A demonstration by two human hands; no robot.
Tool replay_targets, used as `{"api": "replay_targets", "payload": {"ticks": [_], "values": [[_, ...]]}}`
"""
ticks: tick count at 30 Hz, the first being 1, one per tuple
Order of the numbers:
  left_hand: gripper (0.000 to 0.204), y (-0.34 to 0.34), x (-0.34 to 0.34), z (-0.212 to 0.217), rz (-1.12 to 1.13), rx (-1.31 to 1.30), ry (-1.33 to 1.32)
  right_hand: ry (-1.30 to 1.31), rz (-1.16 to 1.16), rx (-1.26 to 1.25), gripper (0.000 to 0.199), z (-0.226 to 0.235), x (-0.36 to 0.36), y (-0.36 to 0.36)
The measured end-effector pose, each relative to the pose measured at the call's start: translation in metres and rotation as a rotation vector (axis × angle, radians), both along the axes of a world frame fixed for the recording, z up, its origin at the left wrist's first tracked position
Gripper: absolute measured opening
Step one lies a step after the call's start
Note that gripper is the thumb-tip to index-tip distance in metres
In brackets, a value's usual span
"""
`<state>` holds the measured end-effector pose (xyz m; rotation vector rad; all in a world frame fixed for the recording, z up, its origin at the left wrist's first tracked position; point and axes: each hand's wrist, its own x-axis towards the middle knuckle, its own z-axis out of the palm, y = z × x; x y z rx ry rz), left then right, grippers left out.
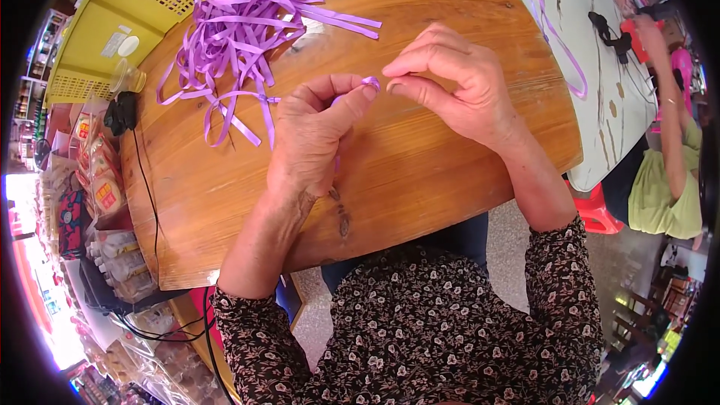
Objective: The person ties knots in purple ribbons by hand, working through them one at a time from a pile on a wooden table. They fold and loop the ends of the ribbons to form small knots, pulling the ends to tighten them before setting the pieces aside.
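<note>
My left hand (311,135) and my right hand (454,82) meet over a wooden table (420,172). Between their fingertips I pinch a small piece of purple ribbon (370,83); the left thumb and forefinger hold it and the right fingertips touch its end. A loose heap of purple ribbon strips (251,19) lies on the table beyond my left hand, a few strands trailing toward it.
A yellow plastic basket (124,26) stands at the far left beside the table. A black cable (142,172) runs down the table's left edge. To the right, a white marbled table (600,82) carries a purple ribbon loop (559,37), with another person (664,172) seated there.
</note>
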<state>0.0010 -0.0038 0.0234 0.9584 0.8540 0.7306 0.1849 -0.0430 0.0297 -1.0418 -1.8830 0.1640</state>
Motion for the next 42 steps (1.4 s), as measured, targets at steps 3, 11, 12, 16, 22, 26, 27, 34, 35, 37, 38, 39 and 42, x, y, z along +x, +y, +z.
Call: {"api": "replay_targets", "payload": {"ticks": [3, 11, 12, 16, 22, 26, 27, 34, 35, 37, 38, 39, 42], "values": [[0.012, -0.002, 0.001, 0.001, 0.014, 0.049, 0.001, 0.103, 0.038, -0.108, 0.011, 0.000, -0.002, -0.001], [0.011, -0.007, 0.004, -0.001, -0.003, 0.165, 0.010, 0.308, 0.008, -0.404, 0.006, -0.002, -0.008, -0.006], [0.009, -0.007, 0.003, -0.002, 0.000, 0.142, -0.027, 0.439, 0.008, -0.536, 0.008, -0.002, -0.008, -0.006], [0.009, -0.006, 0.002, 0.000, -0.012, 0.086, -0.072, 0.744, 0.080, -0.796, 0.010, -0.001, -0.008, -0.005], [0.010, -0.004, 0.002, -0.005, -0.048, 0.089, -0.190, 0.758, 0.104, -0.788, 0.011, 0.000, -0.009, -0.007], [0.010, -0.005, 0.000, -0.005, -0.016, 0.089, -0.224, 0.517, 0.044, -0.601, 0.009, 0.004, -0.013, -0.009], [0.010, -0.005, 0.001, -0.005, 0.000, 0.098, -0.210, 0.422, 0.002, -0.370, 0.007, -0.001, -0.015, -0.007], [0.010, -0.005, 0.001, -0.005, -0.013, 0.071, -0.250, 0.120, -0.006, -0.040, 0.013, 0.001, -0.010, -0.007], [0.010, -0.005, 0.001, -0.004, -0.003, 0.075, -0.250, 0.120, -0.006, -0.037, 0.013, 0.001, -0.009, -0.006], [0.010, -0.005, 0.000, -0.004, 0.006, 0.082, -0.251, 0.214, 0.076, -0.128, 0.014, 0.001, -0.008, -0.006], [0.010, -0.005, -0.001, -0.004, 0.003, 0.099, -0.237, 0.213, 0.074, -0.128, 0.014, 0.002, -0.008, -0.007], [0.009, -0.005, -0.001, -0.004, 0.000, 0.116, -0.222, 0.260, 0.094, -0.173, 0.012, 0.002, -0.008, -0.007], [0.008, -0.009, 0.000, -0.003, -0.006, 0.167, -0.149, 0.346, 0.112, -0.262, 0.009, 0.002, -0.006, -0.007]]}}
